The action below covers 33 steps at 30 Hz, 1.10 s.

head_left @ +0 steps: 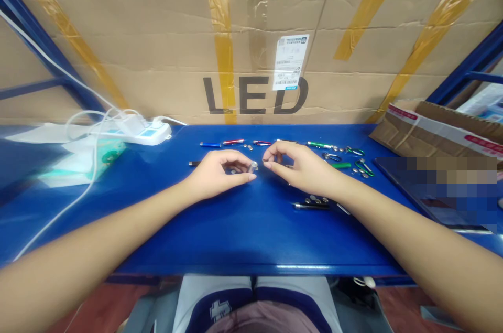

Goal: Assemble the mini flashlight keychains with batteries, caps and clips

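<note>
The two hands face each other over the middle of the blue table (pixel 236 238), near one another with a narrow gap between their fingertips. The left hand (pixel 218 175) pinches a small silvery piece (pixel 253 166) between thumb and fingers, just above the tabletop. The right hand (pixel 302 165) has its thumb and index tips drawn close to each other; I cannot tell whether they meet or grip anything (whatever might be there is too small to make out). Behind the hands lies a loose row of slim metal tubes, among them a blue tube (pixel 211 144), a red tube (pixel 233 142) and a green tube (pixel 319 145). Nearer the person, below the right hand, a black tube (pixel 312 206) lies beside a few small round discs (pixel 313 199). Right of the right hand is a green carabiner (pixel 365 167), with more discs near it. An open cardboard box (pixel 436 131) stands at the table's right, a white power strip (pixel 147 133) lies at its back left, and a large carton marked LED (pixel 165 50) rises behind everything.
</note>
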Tool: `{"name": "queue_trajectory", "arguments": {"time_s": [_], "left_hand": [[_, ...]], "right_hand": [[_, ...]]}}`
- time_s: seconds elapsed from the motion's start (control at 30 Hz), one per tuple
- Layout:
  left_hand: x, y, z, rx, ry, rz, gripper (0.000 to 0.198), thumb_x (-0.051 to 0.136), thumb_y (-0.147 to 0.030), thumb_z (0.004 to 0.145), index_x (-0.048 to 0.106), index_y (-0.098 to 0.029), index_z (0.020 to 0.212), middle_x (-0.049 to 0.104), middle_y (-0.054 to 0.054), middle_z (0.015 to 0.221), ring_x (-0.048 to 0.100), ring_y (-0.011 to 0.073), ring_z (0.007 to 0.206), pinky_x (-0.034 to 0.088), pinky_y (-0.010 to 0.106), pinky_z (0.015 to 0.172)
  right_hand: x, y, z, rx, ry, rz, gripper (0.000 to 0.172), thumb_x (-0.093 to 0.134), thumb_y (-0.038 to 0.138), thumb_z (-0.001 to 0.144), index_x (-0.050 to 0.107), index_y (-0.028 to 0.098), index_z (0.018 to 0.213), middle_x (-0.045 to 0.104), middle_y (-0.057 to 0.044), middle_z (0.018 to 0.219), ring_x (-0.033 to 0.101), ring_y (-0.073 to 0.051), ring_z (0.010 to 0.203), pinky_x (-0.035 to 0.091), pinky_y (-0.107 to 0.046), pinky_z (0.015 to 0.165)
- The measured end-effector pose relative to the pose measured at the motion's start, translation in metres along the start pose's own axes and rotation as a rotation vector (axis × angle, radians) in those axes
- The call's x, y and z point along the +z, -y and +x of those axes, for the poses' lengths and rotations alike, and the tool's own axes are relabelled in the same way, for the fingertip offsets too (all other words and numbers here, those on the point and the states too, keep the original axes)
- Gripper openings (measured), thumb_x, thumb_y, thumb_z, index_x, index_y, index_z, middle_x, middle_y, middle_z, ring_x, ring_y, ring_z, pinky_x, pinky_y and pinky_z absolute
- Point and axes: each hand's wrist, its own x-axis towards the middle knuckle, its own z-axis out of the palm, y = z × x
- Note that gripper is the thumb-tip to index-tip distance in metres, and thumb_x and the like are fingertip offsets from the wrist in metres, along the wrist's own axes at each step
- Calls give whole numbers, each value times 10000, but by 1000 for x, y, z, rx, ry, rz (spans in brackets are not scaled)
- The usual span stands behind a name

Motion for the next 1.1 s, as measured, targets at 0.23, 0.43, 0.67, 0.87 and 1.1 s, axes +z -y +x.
{"name": "queue_trajectory", "arguments": {"time_s": [0.23,0.43,0.67,0.87,1.1], "left_hand": [[2,-4,0,40,32,19,244,782,-333,759,748,-147,912,731,74,911,677,173,828,574,310,816],[2,-6,-1,82,34,118,213,765,-313,776,749,-141,900,728,74,878,659,170,812,552,294,782],[2,-5,-1,105,20,126,200,762,-314,779,748,-143,881,723,69,861,655,161,784,551,279,757],[1,-5,0,37,-29,24,244,791,-319,746,752,-139,906,734,74,901,673,166,792,567,291,781],[-17,4,9,-92,-174,-128,336,839,-353,689,756,-150,944,764,80,950,709,206,867,571,339,834]], "right_hand": [[-3,19,-4,-124,-60,42,61,611,225,906,647,191,942,682,-60,972,609,-193,900,475,-362,859],[0,20,-5,-155,-31,-40,42,614,204,911,644,195,940,682,-54,960,604,-191,896,439,-382,888],[0,21,-6,-171,-44,-42,56,656,232,897,666,204,944,694,-46,955,614,-189,894,439,-369,882],[-3,21,-6,-179,-97,-49,176,661,244,886,649,192,1053,676,-68,1015,616,-204,929,456,-371,859],[9,19,-1,-107,-32,-112,182,581,202,906,647,181,1075,674,-87,1068,618,-232,1024,474,-398,921]]}}
